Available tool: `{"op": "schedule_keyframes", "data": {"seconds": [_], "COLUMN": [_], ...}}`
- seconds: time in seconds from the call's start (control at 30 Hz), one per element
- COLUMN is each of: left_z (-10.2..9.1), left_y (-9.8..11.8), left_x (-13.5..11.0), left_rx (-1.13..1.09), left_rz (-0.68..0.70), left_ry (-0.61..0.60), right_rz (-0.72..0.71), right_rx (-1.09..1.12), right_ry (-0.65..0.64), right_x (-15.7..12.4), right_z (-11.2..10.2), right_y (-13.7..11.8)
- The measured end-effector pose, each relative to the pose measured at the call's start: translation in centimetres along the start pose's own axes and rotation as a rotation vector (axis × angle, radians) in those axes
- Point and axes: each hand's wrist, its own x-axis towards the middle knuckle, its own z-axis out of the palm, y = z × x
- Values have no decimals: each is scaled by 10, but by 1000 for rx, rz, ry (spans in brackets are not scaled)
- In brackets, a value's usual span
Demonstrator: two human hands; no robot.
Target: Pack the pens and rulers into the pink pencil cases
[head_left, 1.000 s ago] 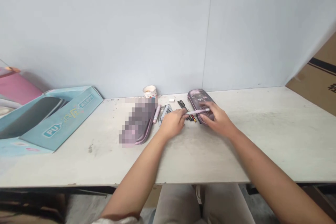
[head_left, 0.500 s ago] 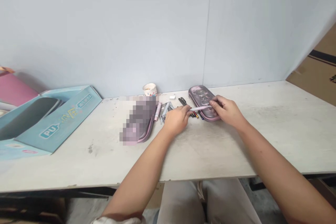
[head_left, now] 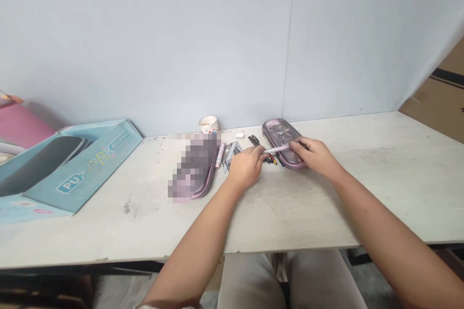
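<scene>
Slim pen (head_left: 276,149): pale and pinkish, held level between the two hands above the table (head_left: 369,193); taking it as the dial's centre, 12 points to the wall (head_left: 217,34).
Left hand (head_left: 247,166): at 9 o'clock – thumb and fingers closed in a pinch around that end of the pen, the remaining fingers curled in.
Right hand (head_left: 313,155): at 3 o'clock – thumb and forefinger pinched on the opposite end, so the grip is nearly closed; whether it also touches the case behind cannot be told.
Bear case (head_left: 278,128): purple, bear outline on its lid, lying at 1 o'clock, its lower part crossed by the pen in this view.
Black pens (head_left: 254,140): a close group at 10 o'clock, running down behind the left hand; coloured tips show near 7.
Set squares (head_left: 232,149): clear, partly covered by the left hand, at 9 o'clock.
Pink tube (head_left: 219,156): lying at 9, between the set squares and the second case.
Second case (head_left: 208,181): purple, at 9, farther out, mostly pixelated.
Eraser (head_left: 239,135): small white block at 10.
Paper cup (head_left: 209,125): upright at 10, near the wall.
Blue carton (head_left: 90,171): lettered "PU", well apart at 9, a dark rounded object (head_left: 43,164) inside.
</scene>
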Motion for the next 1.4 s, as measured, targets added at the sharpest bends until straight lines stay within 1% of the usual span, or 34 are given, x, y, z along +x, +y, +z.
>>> {"op": "schedule_keyframes", "data": {"seconds": [0.07,0.13,0.17,0.23,0.3,0.37,0.43,0.47,0.5,0.57,0.63,0.67,0.73,0.8,0.97,1.07,1.13,1.27,1.4], "left_z": [0,0,0,-1,-1,-3,-5,-7,-8,-10,-10,-9,-5,-1,2,-2,-5,-7,-7], "left_y": [1,2,3,3,-1,-8,-16,-19,-21,-22,-20,-18,-14,-12,-10,-6,-4,-2,-2], "left_x": [-1,-1,-1,-1,0,1,2,2,3,4,6,7,9,10,8,6,5,3,3], "left_rx": [-9,-17,-19,-14,-17,-20,37,100,176,309,359,350,276,138,-350,-581,-631,-608,-632], "left_rz": [-9,-13,-14,-14,-20,-56,-109,-118,-109,-46,7,11,-7,-18,-6,-2,-6,-41,-39], "left_ry": [-9,-6,-5,-18,-63,-94,-54,-8,42,116,145,150,132,74,-134,-184,-194,-186,-176], "right_rz": [-50,-94,-82,-33,-12,-38,-95,-142,-203,-324,-392,-404,-409,-408,-401,-418,-458,-555,-589], "right_rx": [18,111,139,92,-6,-93,-178,-242,-318,-467,-562,-575,-540,-469,-313,-280,-295,-363,-393], "right_ry": [-6,-5,-7,0,60,181,267,276,264,232,243,259,267,244,233,236,239,199,187], "right_x": [0,0,0,1,1,3,4,5,6,7,7,7,5,3,-1,-2,-2,-3,-4], "right_z": [1,3,4,5,4,2,1,1,1,5,9,11,15,17,14,9,5,2,5], "right_y": [0,-1,-2,-2,-1,3,7,8,10,12,11,10,6,0,-5,-2,0,1,-2]}}
